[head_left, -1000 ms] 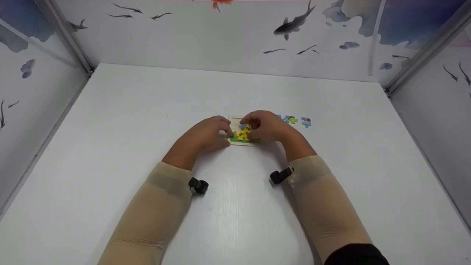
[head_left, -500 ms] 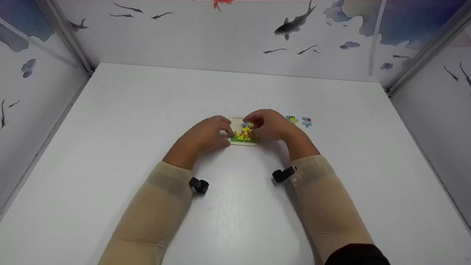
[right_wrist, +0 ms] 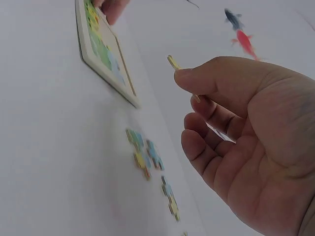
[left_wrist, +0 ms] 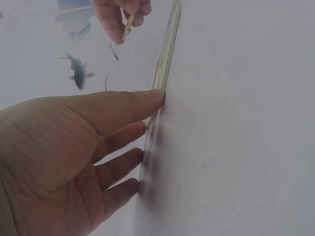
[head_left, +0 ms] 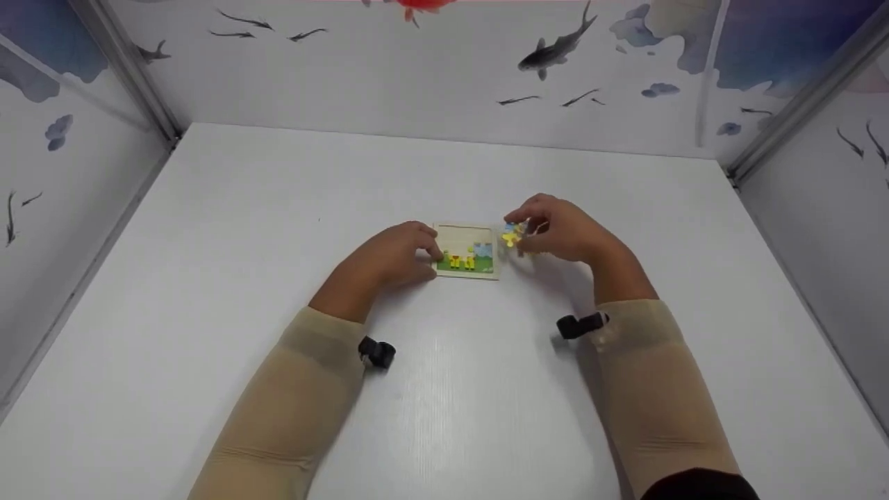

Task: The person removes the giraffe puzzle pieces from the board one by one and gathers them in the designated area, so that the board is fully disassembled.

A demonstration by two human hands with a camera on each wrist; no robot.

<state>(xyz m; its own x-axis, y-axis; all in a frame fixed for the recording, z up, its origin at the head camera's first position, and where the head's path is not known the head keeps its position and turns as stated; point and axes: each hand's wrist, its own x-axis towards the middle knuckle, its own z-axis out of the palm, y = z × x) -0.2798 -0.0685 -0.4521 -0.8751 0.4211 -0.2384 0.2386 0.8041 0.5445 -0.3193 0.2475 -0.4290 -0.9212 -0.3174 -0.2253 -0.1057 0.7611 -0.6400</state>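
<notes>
A small wooden puzzle board (head_left: 467, 235) lies on the white table, with pieces of green grass and yellow giraffe legs along its near side. Bare wood shows in its far part. My left hand (head_left: 385, 255) pinches the board's near left corner, thumb on the near edge and index finger at the left side. Just off the board's right edge, my right hand (head_left: 568, 230) pinches a yellow puzzle piece (head_left: 510, 239) between thumb and index finger. The right wrist view shows that piece (right_wrist: 173, 63) edge-on, raised above the table; its other fingers curl loosely.
Several loose puzzle pieces (right_wrist: 139, 151) lie on the table to the right of the board, mostly hidden behind my right hand in the head view. White walls (head_left: 417, 76) with painted fish enclose the table's back and sides.
My right hand has moved right, off the board, with the yellow puzzle piece. The giraffe body seen over the board earlier is gone from there. My left hand stays at the corner.
</notes>
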